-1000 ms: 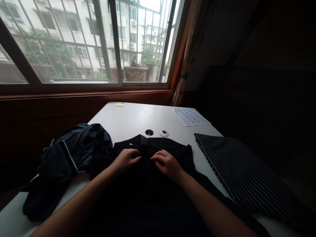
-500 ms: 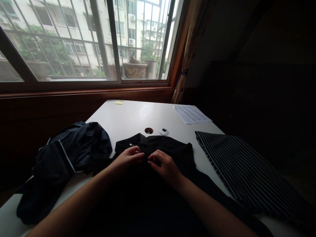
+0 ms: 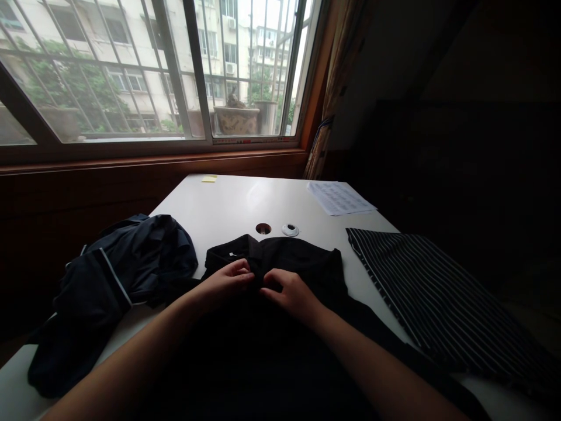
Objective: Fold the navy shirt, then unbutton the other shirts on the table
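A black shirt [image 3: 302,254] lies spread on the white table, its upper edge toward the window and a small white tag near the left. My left hand [image 3: 230,279] is closed in a pinch on the dark cloth at the middle of the upper part. Close beside it, my right hand [image 3: 291,293] pinches the same cloth, thumb and forefinger curled together. A narrow gap separates the two hands. The fabric between and below the fingers is too dark to make out in detail.
A crumpled navy garment [image 3: 151,251] with pale piping lies on the left. Striped dark cloth [image 3: 429,280] covers the right side of the white table [image 3: 228,204]. Behind are a cable hole [image 3: 263,228], its round cover [image 3: 290,230], printed papers [image 3: 339,199] and yellow sticky notes [image 3: 209,179].
My right hand's thumb and forefinger have shifted slightly on the cloth, near the left hand. The left hand stays almost in place. The whole view has moved a little.
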Motion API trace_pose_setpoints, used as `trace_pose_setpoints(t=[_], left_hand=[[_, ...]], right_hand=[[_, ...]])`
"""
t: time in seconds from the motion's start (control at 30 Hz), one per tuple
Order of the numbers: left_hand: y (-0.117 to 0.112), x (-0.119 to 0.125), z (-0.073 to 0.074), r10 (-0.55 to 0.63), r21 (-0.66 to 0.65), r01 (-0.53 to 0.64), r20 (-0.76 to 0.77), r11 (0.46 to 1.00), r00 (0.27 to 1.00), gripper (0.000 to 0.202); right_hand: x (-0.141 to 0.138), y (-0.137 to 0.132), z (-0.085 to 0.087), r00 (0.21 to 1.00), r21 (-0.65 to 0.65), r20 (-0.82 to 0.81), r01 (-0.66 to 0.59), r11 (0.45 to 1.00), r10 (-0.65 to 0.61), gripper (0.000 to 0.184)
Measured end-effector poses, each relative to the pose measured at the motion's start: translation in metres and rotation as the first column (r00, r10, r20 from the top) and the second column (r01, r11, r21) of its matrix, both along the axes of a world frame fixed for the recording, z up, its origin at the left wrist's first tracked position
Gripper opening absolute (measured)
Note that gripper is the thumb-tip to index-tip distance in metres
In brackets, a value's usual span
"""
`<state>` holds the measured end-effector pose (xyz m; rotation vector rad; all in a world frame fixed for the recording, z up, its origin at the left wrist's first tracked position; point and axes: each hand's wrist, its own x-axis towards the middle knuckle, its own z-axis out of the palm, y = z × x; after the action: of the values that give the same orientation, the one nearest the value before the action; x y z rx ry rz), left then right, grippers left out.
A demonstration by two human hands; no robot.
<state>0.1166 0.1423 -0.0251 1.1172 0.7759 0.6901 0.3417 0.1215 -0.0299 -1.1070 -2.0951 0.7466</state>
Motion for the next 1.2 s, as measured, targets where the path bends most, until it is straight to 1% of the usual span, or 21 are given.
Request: trace_pose_setpoints(t=[0.07,0.13,0.23,0.3,0.37,0.47,0.57,0.63,0.8,0.93,1.07,1.2], left_hand=[[0.001,0.000,-0.001,-0.001,-0.009,0.001,-0.001,1.000,1.000,0.030],[0.001,0.000,-0.003,0.026,0.001,-0.026,-0.002,1.000,1.000,0.031],[0.001,0.001,-0.006,0.082,0.061,-0.082,-0.010,0.995,0.997,0.032],[0.002,0.002,-0.008,0.089,0.119,-0.085,-0.031,0.989,0.996,0.031],[0.002,0.002,-0.009,0.080,0.159,-0.070,-0.057,0.985,0.995,0.030],[0.003,0.002,-0.009,0.087,0.182,-0.072,-0.075,0.981,0.993,0.030],[0.003,0.003,-0.008,0.108,0.183,-0.094,-0.066,0.979,0.992,0.029],[0.002,0.003,-0.005,0.102,0.168,-0.089,-0.072,0.982,0.992,0.028],[0.002,0.000,0.001,0.054,0.146,-0.029,-0.172,0.989,0.984,0.029],[0.002,-0.002,0.003,0.029,0.157,0.005,-0.211,0.988,0.977,0.029],[0.003,-0.004,0.003,0.009,0.134,0.023,-0.231,0.991,0.973,0.028],[0.003,-0.005,0.003,0.018,0.143,0.020,-0.260,0.990,0.965,0.031]], right_hand=[[0.000,0.002,-0.001,0.999,0.010,0.035,-0.027,1.000,0.027,0.011],[-0.001,0.002,-0.002,0.997,0.023,0.052,-0.055,0.998,0.053,0.016],[-0.005,-0.001,-0.003,0.994,0.009,0.084,-0.066,0.998,0.065,0.024],[-0.007,-0.003,-0.003,0.994,-0.007,0.095,-0.050,0.999,0.051,0.024],[-0.009,-0.004,-0.004,0.997,-0.014,0.071,-0.023,1.000,0.024,0.021],[-0.009,-0.004,-0.004,1.000,-0.039,-0.008,0.013,0.999,-0.013,0.019],[-0.007,-0.003,-0.002,0.996,-0.111,-0.079,0.026,0.994,-0.034,0.015],[-0.006,-0.002,0.000,0.993,-0.156,-0.114,0.026,0.987,-0.045,0.015],[-0.002,-0.001,0.003,0.983,-0.225,-0.173,0.028,0.974,-0.068,0.018],[-0.001,-0.002,0.004,0.980,-0.245,-0.189,0.021,0.969,-0.069,0.020],[-0.001,-0.002,0.006,0.981,-0.251,-0.181,0.022,0.968,-0.069,0.019],[-0.001,-0.002,0.006,0.981,-0.251,-0.180,0.018,0.968,-0.065,0.018]])
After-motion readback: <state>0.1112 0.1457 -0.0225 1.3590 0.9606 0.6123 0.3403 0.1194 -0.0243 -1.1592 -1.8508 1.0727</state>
